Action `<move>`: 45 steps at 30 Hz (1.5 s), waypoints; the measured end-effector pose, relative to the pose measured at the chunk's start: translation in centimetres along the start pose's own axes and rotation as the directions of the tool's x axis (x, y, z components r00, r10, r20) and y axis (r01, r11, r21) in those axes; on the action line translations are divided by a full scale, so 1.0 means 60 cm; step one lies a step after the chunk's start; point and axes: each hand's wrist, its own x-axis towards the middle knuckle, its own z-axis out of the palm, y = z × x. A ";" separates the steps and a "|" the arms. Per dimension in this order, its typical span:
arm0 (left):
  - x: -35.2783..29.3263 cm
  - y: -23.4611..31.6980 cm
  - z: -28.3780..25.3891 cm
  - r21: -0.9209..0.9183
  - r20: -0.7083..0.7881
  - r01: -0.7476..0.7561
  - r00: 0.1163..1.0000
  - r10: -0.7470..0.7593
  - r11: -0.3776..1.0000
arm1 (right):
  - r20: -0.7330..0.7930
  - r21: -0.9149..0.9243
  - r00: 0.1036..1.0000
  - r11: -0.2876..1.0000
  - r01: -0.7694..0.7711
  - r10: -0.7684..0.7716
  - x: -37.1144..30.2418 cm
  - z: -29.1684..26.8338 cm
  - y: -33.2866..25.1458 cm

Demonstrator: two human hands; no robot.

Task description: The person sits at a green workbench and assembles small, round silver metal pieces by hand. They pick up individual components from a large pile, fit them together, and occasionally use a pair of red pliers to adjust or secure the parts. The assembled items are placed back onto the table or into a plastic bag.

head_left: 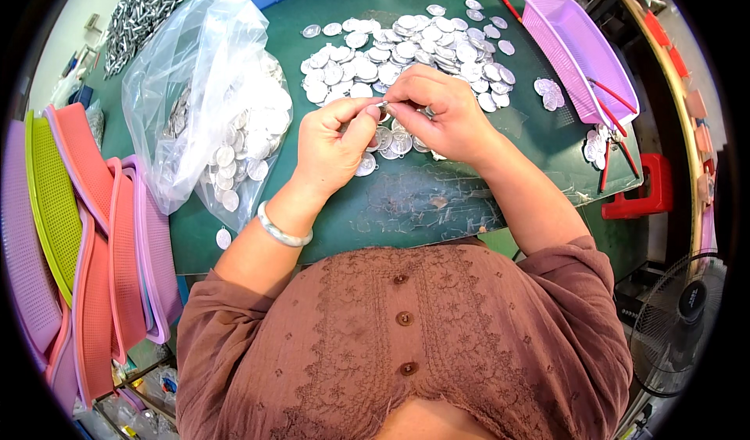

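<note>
The left grip (pixel 332 147) is closed to a fine pinch, thumb against forefinger, and the right grip (pixel 447 116) is pinched just as tight from the other side; between their tips sits a small silvery piece (pixel 383 105), held just above the worktop (pixel 328 241) at the near edge of the heap of medals (pixel 418 45). The fingers cover most of the piece, so it may be a medal seen edge-on or only a loose link; I cannot tell which. Either way it looks like thin metal: light, stiff and hardly fragile, though smooth enough to slide or twist out of a careless pinch. The medals in the heap are flat ovals, many with a little ring at one end, and that ring is likely the weakest spot. A medal should be best taken by its rim, thumb and forefinger on opposite edges, leaving the ring free. Those in the clear bag (pixel 191 57) overlap and would probably slip over one another, while the bag itself looks soft and floppy.
</note>
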 end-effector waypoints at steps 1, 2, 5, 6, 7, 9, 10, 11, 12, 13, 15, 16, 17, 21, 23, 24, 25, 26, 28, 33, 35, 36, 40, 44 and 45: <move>0.000 0.000 0.001 -0.009 -0.004 -0.003 1.000 0.003 1.000 | 0.001 -0.002 1.000 1.000 0.000 0.000 0.000 0.000 0.000; 0.000 -0.001 0.001 -0.019 -0.008 -0.005 1.000 0.005 1.000 | 0.003 -0.005 1.000 1.000 -0.002 0.002 0.000 0.000 0.000; 0.000 -0.002 0.001 -0.026 -0.010 0.009 1.000 -0.010 1.000 | 0.005 -0.003 1.000 1.000 -0.006 0.006 0.000 0.000 -0.001; -0.001 -0.002 0.000 -0.015 -0.005 0.011 1.000 -0.011 1.000 | 0.005 0.000 1.000 1.000 -0.007 0.007 0.000 0.000 -0.001; -0.001 -0.001 -0.001 -0.004 0.000 0.012 1.000 -0.012 1.000 | 0.009 -0.001 1.000 1.000 0.007 -0.007 0.000 0.000 0.001; -0.001 -0.001 -0.001 0.011 0.004 0.014 1.000 -0.014 1.000 | 0.017 -0.002 0.999 0.999 0.035 -0.035 0.000 -0.001 0.003; -0.001 0.000 -0.001 0.016 0.003 0.014 1.000 -0.014 1.000 | 0.017 0.002 1.000 1.000 0.026 -0.026 0.000 -0.001 0.003; -0.001 0.000 0.000 0.021 0.001 0.013 1.000 -0.013 1.000 | 0.016 0.007 1.000 1.000 0.018 -0.018 0.000 -0.001 0.002; -0.001 -0.001 0.000 0.025 -0.001 0.003 1.000 -0.003 1.000 | 0.016 0.012 1.000 1.000 0.009 -0.009 0.001 -0.001 0.002; -0.001 -0.002 0.000 0.028 -0.004 -0.007 1.000 0.007 1.000 | 0.017 0.038 1.000 0.999 -0.004 0.004 0.001 -0.001 0.004; -0.001 -0.002 0.001 0.020 -0.005 -0.017 1.000 0.017 1.000 | 0.020 0.088 0.999 0.996 -0.033 0.031 0.000 -0.002 0.008; -0.002 0.000 0.003 0.008 -0.005 -0.017 1.000 0.017 1.000 | 0.034 0.114 0.998 0.992 -0.048 0.045 -0.001 -0.003 0.010; -0.002 0.001 0.004 -0.003 -0.005 -0.016 1.000 0.016 1.000 | 0.048 0.139 0.997 0.988 -0.065 0.059 -0.003 -0.004 0.012; 0.005 -0.001 -0.007 -0.355 0.128 0.188 0.980 -0.152 0.916 | 0.066 0.274 0.986 0.947 -0.166 0.154 -0.003 -0.005 0.012; 0.007 0.002 -0.009 -0.457 0.196 0.294 0.954 -0.227 0.839 | 0.093 0.323 0.980 0.926 -0.197 0.176 -0.004 -0.006 0.013; 0.008 0.003 -0.010 -0.461 0.209 0.306 0.950 -0.234 0.833 | 0.107 0.347 0.976 0.913 -0.213 0.187 -0.004 -0.006 0.013; 0.009 0.003 -0.010 -0.465 0.221 0.319 0.945 -0.240 0.826 | 0.110 0.354 0.976 0.910 -0.215 0.188 -0.005 -0.006 0.015; 0.009 0.004 -0.010 -0.469 0.233 0.331 0.940 -0.247 0.819 | 0.113 0.362 0.975 0.907 -0.218 0.189 -0.006 -0.005 0.017; 0.009 0.005 -0.009 -0.464 0.240 0.334 0.939 -0.247 0.821 | 0.110 0.374 0.976 0.902 -0.216 0.189 -0.006 -0.004 0.017; 0.009 0.006 -0.009 -0.470 0.242 0.333 0.939 -0.243 0.817 | 0.089 0.335 0.986 0.929 -0.160 0.138 -0.003 -0.007 0.016; 0.008 0.005 -0.009 -0.472 0.236 0.332 0.940 -0.245 0.817 | 0.084 0.320 0.990 0.938 -0.136 0.115 -0.002 -0.007 0.017; 0.008 0.004 -0.009 -0.474 0.239 0.326 0.942 -0.237 0.818 | 0.082 0.313 0.991 0.942 -0.124 0.103 -0.001 -0.007 0.018; 0.009 0.002 -0.009 -0.474 0.241 0.314 0.945 -0.222 0.823 | 0.081 0.287 0.994 0.953 -0.096 0.076 0.000 -0.008 0.018; 0.009 0.002 -0.009 -0.473 0.238 0.321 0.943 -0.231 0.821 | 0.088 0.269 0.993 0.958 -0.099 0.077 0.000 -0.009 0.018; 0.009 0.003 -0.008 -0.469 0.237 0.323 0.942 -0.235 0.822 | 0.084 0.270 0.993 0.957 -0.105 0.085 -0.001 -0.008 0.019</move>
